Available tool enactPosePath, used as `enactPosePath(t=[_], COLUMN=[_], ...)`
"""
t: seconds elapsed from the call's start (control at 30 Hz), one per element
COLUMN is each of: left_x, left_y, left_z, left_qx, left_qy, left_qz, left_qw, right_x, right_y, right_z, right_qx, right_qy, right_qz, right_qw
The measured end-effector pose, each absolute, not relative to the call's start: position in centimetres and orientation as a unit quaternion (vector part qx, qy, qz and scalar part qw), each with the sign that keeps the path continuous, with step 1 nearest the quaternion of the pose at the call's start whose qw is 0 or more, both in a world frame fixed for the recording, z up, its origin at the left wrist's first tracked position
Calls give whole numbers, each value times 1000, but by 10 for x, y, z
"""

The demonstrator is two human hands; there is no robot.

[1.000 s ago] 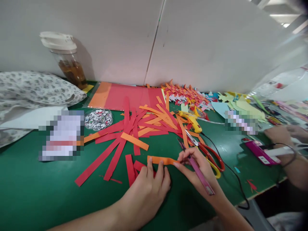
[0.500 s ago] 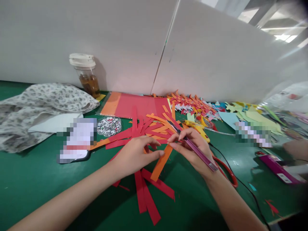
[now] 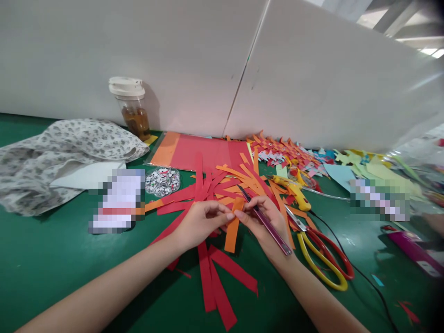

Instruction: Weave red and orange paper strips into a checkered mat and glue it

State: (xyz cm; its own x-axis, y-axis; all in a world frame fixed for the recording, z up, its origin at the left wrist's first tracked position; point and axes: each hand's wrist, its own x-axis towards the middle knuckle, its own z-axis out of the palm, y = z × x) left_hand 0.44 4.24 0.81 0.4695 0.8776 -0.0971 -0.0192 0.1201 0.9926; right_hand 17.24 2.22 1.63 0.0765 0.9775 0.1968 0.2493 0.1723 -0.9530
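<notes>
An orange paper strip (image 3: 231, 235) hangs between my two hands. The thumb and fingers of my left hand (image 3: 199, 222) pinch its left edge. My right hand (image 3: 265, 224) grips the strip's right edge between thumb and finger. A slim purple craft knife (image 3: 272, 230) also rests in my right hand, its blade pointing up and away to the left. Below and behind my hands lie loose red paper strips (image 3: 206, 282) and a heap of orange paper strips (image 3: 249, 178), partly covered by my fingers.
Scissors with red and yellow handles (image 3: 321, 254) and a yellow glue gun (image 3: 294, 192) lie at right. Behind are a bag of googly eyes (image 3: 163, 181), a plastic packet of coloured paper (image 3: 204, 150), woven paper pieces (image 3: 280, 148) and a lidded cup (image 3: 133, 108). A phone (image 3: 120, 201) lies left.
My left hand has closed on the orange strip, and my right hand has shifted left and tilted it more upright. The scissors have come into fuller view; the whole scene sits slightly further right.
</notes>
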Motion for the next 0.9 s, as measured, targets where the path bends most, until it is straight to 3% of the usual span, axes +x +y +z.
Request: enactPosePath(t=[0.9], left_x=[3], left_y=[41], left_z=[1], left_qx=[554], left_qy=[348], left_qz=[335], left_qw=[678], right_x=[175], right_y=[22], right_z=[6], right_qx=[-509], right_qy=[-553], right_qz=[421], right_qw=[508])
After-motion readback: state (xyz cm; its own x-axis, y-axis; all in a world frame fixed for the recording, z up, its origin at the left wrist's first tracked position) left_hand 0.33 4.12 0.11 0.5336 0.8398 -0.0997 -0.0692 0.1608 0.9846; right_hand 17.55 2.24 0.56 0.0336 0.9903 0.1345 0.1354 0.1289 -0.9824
